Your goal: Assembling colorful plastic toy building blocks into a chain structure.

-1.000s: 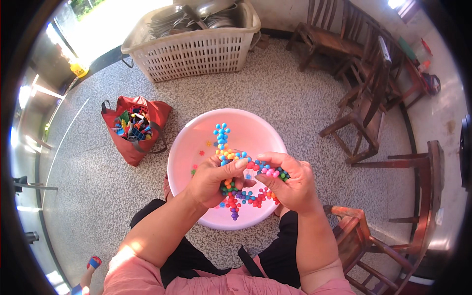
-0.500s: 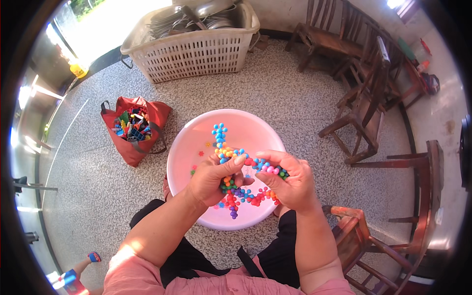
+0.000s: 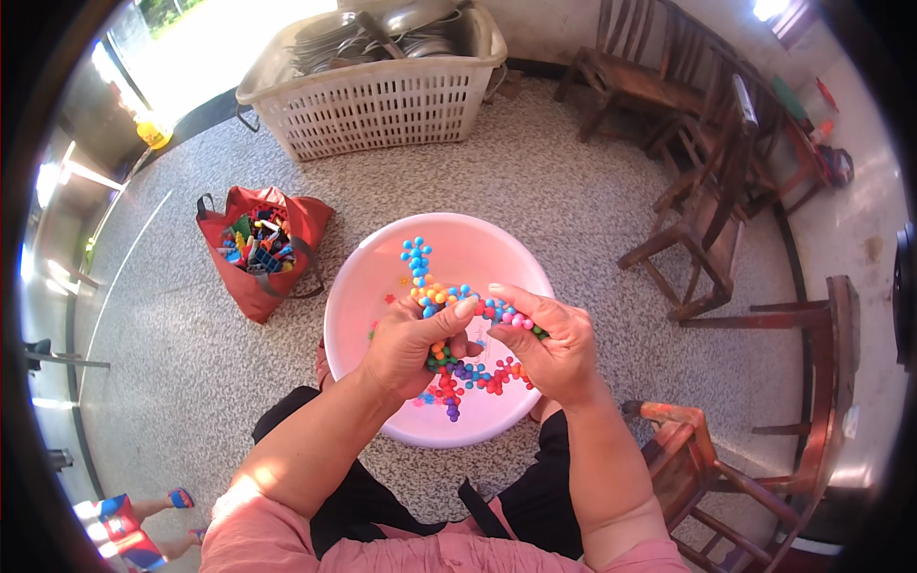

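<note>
Over a pink plastic basin [image 3: 368, 401], I hold a branching chain of small knobbly plastic building pieces [image 3: 449, 380] in blue, orange, red, purple, green and pink. My left hand [image 3: 417, 346] is closed round its middle, the thumb pressing on top. A blue and orange branch sticks up past that thumb; red and purple pieces hang below the palm. My right hand [image 3: 551, 349] pinches the right end of the upper branch, where pink and green pieces show at the fingertips. Its palm side is partly hidden. A lower red branch reaches toward the right wrist.
A red bag [image 3: 256, 296] of mixed toy pieces stands left of the basin. A white slatted crate [image 3: 382, 110] with metal ware is at the back. Wooden chairs [image 3: 702, 253] line the right side. Part of another person [image 3: 129, 530] shows at lower left.
My right hand has shifted slightly left, toward my left hand. The chain's upper blue branch has tipped left. The person at lower left has come further into view.
</note>
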Motion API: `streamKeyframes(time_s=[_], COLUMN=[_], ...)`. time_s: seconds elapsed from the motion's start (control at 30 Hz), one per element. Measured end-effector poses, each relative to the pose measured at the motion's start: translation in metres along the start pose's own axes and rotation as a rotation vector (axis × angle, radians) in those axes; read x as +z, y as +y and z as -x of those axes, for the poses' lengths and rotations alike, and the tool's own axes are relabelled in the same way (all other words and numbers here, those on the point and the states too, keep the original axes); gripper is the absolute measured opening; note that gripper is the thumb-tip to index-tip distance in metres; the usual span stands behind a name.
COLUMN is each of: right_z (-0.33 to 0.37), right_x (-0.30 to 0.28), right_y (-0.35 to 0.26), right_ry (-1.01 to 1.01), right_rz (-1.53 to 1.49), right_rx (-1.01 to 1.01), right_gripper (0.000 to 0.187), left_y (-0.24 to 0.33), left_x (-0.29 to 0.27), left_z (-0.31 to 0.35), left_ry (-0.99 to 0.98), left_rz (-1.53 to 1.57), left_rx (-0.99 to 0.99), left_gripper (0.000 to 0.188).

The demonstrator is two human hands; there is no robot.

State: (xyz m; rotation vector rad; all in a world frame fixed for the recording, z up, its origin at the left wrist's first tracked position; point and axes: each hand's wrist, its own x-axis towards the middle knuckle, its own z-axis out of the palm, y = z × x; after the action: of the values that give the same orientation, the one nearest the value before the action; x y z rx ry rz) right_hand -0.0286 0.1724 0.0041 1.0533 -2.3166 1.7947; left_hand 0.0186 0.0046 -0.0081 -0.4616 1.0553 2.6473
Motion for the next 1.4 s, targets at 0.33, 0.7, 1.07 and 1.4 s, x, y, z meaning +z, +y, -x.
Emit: streamKeyframes(time_s=[0.33,0.7,1.07,1.4], right_z=[0.004,0.005,0.004,0.019], right_x=[0.001,-0.006,-0.005,0.045], right_y=[0.004,-0.001,-0.003,0.0], right_ry=[-0.017,0.075,0.136,-0.101], right_rz=[-0.148,-0.613,0.109,0.364], right_rx=[0.085,0.589,0.31,-0.137], right_gripper=[0.034,0.033,0.025,0.021], left_y=[0.012,0.008,0.004,-0.011], left_x=[-0.006,-0.006,-0.007,-0.004], left_z=[0.002,0.002,-0.006,-0.013], left_ry=[-0.082,-0.222,0.018,0.086], left_rz=[-0.094,0.121,0.157,0.141], left_rx=[-0.053,-0.137,0.035,0.179], left_gripper=[0.023,0.034,0.028,0.027])
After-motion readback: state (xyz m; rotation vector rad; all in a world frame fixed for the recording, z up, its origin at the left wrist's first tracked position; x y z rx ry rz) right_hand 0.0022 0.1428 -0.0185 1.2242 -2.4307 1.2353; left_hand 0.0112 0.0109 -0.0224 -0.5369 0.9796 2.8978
